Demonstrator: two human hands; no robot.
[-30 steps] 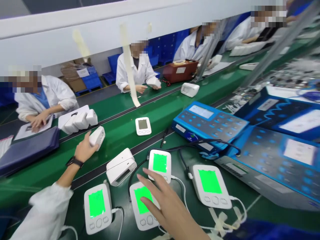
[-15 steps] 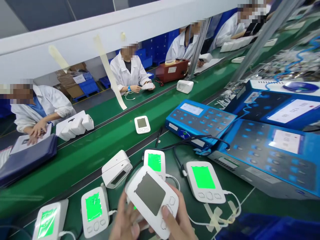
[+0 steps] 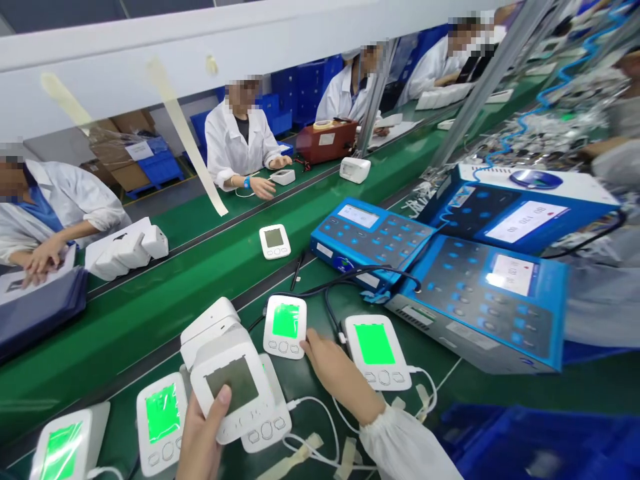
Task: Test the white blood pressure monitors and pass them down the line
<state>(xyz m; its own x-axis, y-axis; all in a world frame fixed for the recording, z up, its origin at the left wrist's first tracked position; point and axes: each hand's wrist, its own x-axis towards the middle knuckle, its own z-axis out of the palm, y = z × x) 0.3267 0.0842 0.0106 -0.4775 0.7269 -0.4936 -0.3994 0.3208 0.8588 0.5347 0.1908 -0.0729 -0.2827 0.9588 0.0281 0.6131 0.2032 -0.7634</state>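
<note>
the blank monitor (image 3: 245,380) is held above the left part of the tabletop (image 3: 123,393), its screen tilted up. the left hand (image 3: 200,437) has it, thumb bent over the screen's edge, the other fingers mostly hidden behind. it overlaps the white unit (image 3: 213,325) and the near lit monitor (image 3: 270,427); i cannot tell whether it touches them. the right hand (image 3: 340,370) has its fingertips drawn almost together at the lower right edge of the middle lit monitor (image 3: 285,327); whether they grip it i cannot tell.

room is tight there: the right lit monitor (image 3: 380,350) is just beside the wrist, with white cables (image 3: 327,417) below. more open is the belt (image 3: 150,320), past the tabletop's far edge.

the tabletop is dark green, with tape (image 3: 350,453) near the front, a pen (image 3: 297,270) by the far edge and blue testers (image 3: 373,233) toward the right. across the belt, people in white coats (image 3: 240,147) sit before blue crates (image 3: 300,90).

half a second ago both hands held the blank monitor; now the left has it alone. the person opposite has let go of the small device (image 3: 283,177).
</note>
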